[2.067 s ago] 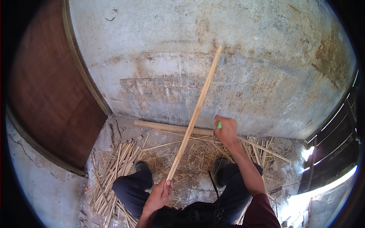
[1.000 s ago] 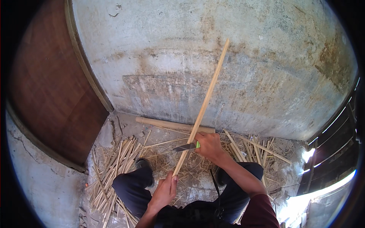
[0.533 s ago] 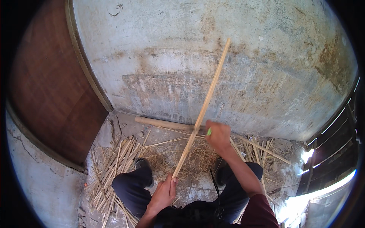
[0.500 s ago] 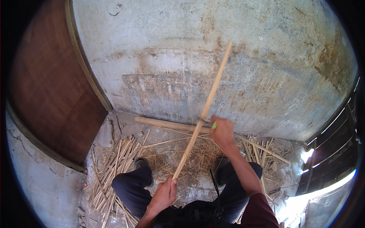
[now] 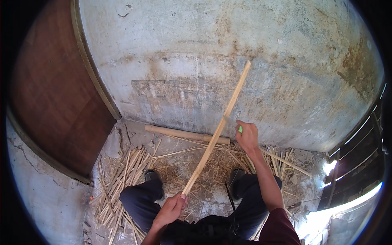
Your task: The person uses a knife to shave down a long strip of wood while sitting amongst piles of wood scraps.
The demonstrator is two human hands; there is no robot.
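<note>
Low in view, the left hand [image 5: 171, 209] is closed around the near end of a pale wooden strip [image 5: 212, 143], which slants up and rightward in front of the stained wall [image 5: 183, 61]. The right hand [image 5: 247, 136] is curled round the green handle of a knife [image 5: 240, 129], its blurred blade meeting the strip above midway. Thin sticks [image 5: 120, 183] lie heaped on the floor beside the left leg [image 5: 141, 202].

- Here's the long, straight, pale-yellow wooden strip [image 5: 212, 146], slanting up and rightward, near end gripped by the left fingers [image 5: 174, 201], far end free!
- And the green-handled, grey-bladed knife [image 5: 231, 121], in the right fingers [image 5: 247, 132], blade pointing left at the strip, slightly blurred!
</note>
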